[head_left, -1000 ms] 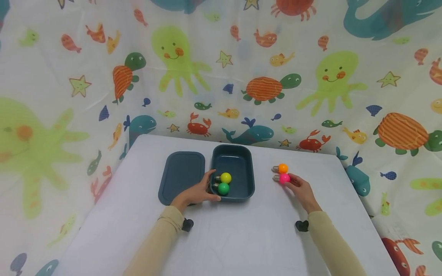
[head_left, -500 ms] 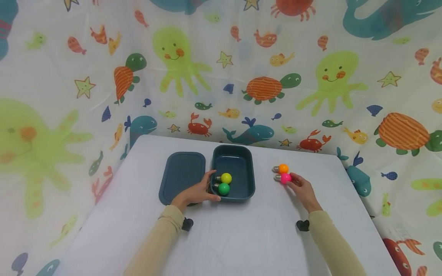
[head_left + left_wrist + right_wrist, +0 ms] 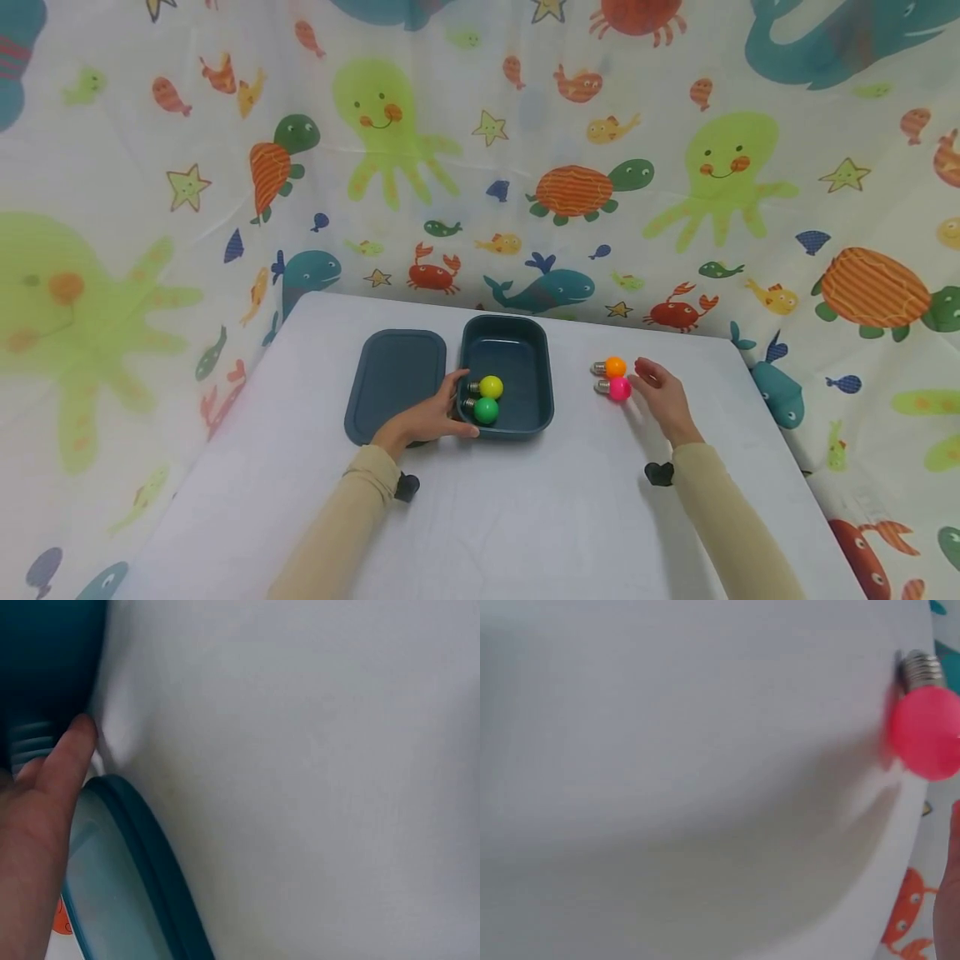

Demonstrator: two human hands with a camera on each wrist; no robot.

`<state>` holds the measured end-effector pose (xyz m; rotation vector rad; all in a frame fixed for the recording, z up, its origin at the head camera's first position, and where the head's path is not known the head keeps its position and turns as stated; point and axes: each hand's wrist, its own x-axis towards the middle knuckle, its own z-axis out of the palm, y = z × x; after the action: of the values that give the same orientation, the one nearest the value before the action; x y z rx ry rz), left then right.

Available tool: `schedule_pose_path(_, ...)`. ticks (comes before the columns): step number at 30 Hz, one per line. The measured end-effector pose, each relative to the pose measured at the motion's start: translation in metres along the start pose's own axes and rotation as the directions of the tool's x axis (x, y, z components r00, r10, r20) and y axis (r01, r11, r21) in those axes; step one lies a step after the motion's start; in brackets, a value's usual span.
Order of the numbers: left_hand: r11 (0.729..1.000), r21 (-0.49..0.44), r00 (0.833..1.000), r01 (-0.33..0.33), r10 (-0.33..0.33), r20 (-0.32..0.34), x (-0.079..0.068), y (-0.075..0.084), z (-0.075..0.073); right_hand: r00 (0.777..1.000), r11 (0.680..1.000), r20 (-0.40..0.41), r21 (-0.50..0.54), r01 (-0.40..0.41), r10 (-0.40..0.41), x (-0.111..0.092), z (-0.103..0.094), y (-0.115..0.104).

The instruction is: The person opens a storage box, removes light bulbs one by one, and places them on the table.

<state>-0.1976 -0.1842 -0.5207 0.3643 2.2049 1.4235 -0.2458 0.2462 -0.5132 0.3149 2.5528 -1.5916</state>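
My left hand (image 3: 427,418) holds the near left corner of a dark teal plastic container (image 3: 528,421), thumb along its front wall and fingers at its left side. The left wrist view shows the thumb against the container's wall (image 3: 56,652). Inside lie a yellow light bulb (image 3: 491,387) and a green light bulb (image 3: 486,410), side by side, metal bases pointing left. Just right of a pink light bulb (image 3: 619,388) is my right hand (image 3: 666,402), fingers loosely bent and holding nothing. An orange light bulb (image 3: 615,367) lies right behind the pink one.
Left of the container lies its flat teal lid (image 3: 397,379), partly behind my left hand. A white cloth covers the table (image 3: 525,525). A curtain (image 3: 480,167) printed with sea animals hangs behind and at both sides.
My right hand has come off the pink bulb and shifted slightly right, its fingers spreading. The pink bulb stays next to the orange one. My left hand and the container have not moved.
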Motion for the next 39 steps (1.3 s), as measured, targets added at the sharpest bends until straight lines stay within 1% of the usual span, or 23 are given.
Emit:
schedule_pose_path(3,1.000,-0.001,1.000,0.002,-0.002,-0.001,0.000,-0.001,0.000,0.999,0.999,-0.017,0.016,0.038,-0.038,0.003,0.001,-0.013)
schedule_pose_path(6,1.000,0.002,1.000,0.002,-0.002,-0.001,0.001,-0.001,0.000,0.998,0.997,0.000,0.026,0.066,-0.066,0.006,0.004,-0.025)
schedule_pose_path(11,1.000,-0.002,1.000,0.006,-0.006,-0.005,0.000,-0.001,0.000,0.993,0.993,0.058,0.062,0.096,-0.100,0.010,0.012,-0.043)
schedule_pose_path(16,1.000,-0.011,1.000,0.004,-0.004,-0.001,0.001,-0.002,0.000,0.982,0.984,0.138,0.135,0.114,-0.133,-0.001,0.023,-0.076)
schedule_pose_path(18,1.000,-0.009,1.000,0.002,-0.002,-0.001,0.001,-0.003,-0.001,0.976,0.980,0.166,0.159,0.118,-0.144,-0.002,0.029,-0.086)
schedule_pose_path(21,1.000,-0.012,1.000,0.004,-0.004,-0.001,0.001,-0.004,-0.001,0.967,0.979,0.187,0.137,0.150,-0.174,0.004,0.039,-0.089)
schedule_pose_path(24,1.000,-0.017,1.000,0.006,-0.006,-0.003,0.001,-0.004,-0.001,0.958,0.978,0.200,0.083,0.191,-0.204,0.011,0.051,-0.090)
schedule_pose_path(28,1.000,-0.020,1.000,0.009,-0.009,-0.006,0.001,-0.004,0.000,0.943,0.972,0.237,0.040,0.232,-0.235,0.014,0.067,-0.095)
schedule_pose_path(33,1.000,-0.019,1.000,0.016,-0.016,-0.011,0.001,-0.003,0.001,0.925,0.971,0.297,0.047,0.235,-0.238,0.013,0.086,-0.104)
schedule_pose_path(34,1.000,-0.017,1.000,0.017,-0.017,-0.011,0.000,-0.002,0.001,0.924,0.972,0.303,0.045,0.230,-0.233,0.013,0.090,-0.106)
schedule_pose_path(39,1.000,-0.015,1.000,0.020,-0.021,-0.011,-0.001,0.000,0.002,0.907,0.970,0.353,0.014,0.242,-0.231,0.011,0.109,-0.113)
